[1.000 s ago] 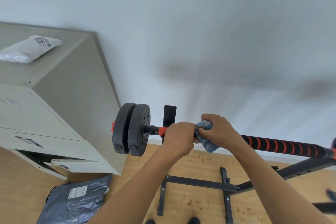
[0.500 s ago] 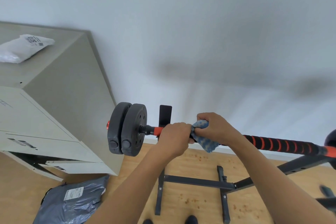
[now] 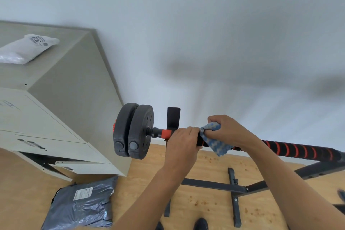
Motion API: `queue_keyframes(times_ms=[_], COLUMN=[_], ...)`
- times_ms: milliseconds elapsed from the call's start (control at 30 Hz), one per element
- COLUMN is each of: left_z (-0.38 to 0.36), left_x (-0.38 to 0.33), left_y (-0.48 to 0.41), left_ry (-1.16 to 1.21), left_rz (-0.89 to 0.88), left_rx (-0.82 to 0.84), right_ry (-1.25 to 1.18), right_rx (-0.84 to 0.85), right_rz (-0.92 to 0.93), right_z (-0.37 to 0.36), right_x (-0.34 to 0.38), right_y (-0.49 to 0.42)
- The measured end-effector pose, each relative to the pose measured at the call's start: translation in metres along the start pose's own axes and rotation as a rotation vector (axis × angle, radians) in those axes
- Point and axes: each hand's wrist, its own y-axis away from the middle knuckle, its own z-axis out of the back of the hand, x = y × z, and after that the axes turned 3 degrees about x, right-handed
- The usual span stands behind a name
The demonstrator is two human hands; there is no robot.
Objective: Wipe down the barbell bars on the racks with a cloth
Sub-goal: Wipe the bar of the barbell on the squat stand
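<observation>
A barbell bar [image 3: 298, 150] with black and red spiral grip lies across the black rack [image 3: 173, 117]. Two black weight plates [image 3: 133, 131] sit on its left end. My left hand [image 3: 183, 141] grips the bar just right of the rack post. Right beside it, my right hand [image 3: 226, 130] holds a blue and white cloth [image 3: 216, 144] wrapped round the bar; a corner of the cloth hangs below. The bar under both hands is hidden.
A beige metal cabinet [image 3: 61, 110] stands at the left with a white parcel [image 3: 26, 47] on top. A grey plastic parcel [image 3: 82, 205] lies on the wooden floor. The rack's base bars [image 3: 214, 186] spread over the floor below the barbell.
The view has shifted slightly. My right hand with the cloth has slid a little to the right along the bar, opening a small gap from my left hand, which keeps its grip.
</observation>
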Motion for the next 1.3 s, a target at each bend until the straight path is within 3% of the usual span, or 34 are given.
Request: queue_keyframes(times_ms=[167, 267, 400, 467, 500, 600, 700, 800, 900, 1000, 1100, 1300], left_z=[0.001, 0.016, 0.031, 0.031, 0.031, 0.011, -0.004, -0.020, -0.031, -0.032, -0.029, -0.005], left_x=[0.003, 0.006, 0.011, 0.011, 0.007, -0.009, -0.019, -0.019, -0.018, -0.018, -0.019, -0.025], left_y=[-0.005, -0.020, -0.045, -0.053, -0.054, -0.038, -0.021, -0.020, -0.029, -0.034, -0.041, -0.071], left_ry=[-0.031, -0.050, -0.090, -0.115, -0.166, -0.335, -0.234, -0.431, -0.495, -0.500, -0.473, -0.427], left_rz=[-0.020, -0.013, -0.049, -0.032, -0.067, -0.420, -0.254, -0.121, -0.083, -0.056, 0.002, 0.058], left_rx=[0.015, 0.233, 0.485, 0.575, 0.575, 0.284, 0.112, 0.203, 0.178, 0.126, 0.192, 0.495], right_ry=[0.021, 0.124, 0.478, 0.621, 0.623, 0.413, 0.277, 0.336, 0.433, 0.411, 0.410, 0.533], right_rx=[-0.045, -0.176, -0.463, -0.443, -0.383, -0.173, -0.185, -0.243, -0.389, -0.280, -0.195, -0.196], right_rz=[0.003, -0.026, 0.052, 0.125, 0.148, 0.165, 0.210, 0.187, 0.142, 0.198, 0.230, 0.238], right_z=[-0.005, 0.000, 0.023, 0.029, 0.029, 0.022, 0.016, 0.012, 0.015, 0.012, 0.009, 0.005], right_x=[-0.002, -0.008, -0.015, -0.016, -0.016, -0.018, -0.024, -0.025, -0.023, -0.021, -0.020, -0.022], right_y=[-0.006, -0.019, -0.019, -0.014, -0.011, 0.000, 0.006, -0.002, -0.010, -0.005, 0.004, 0.015])
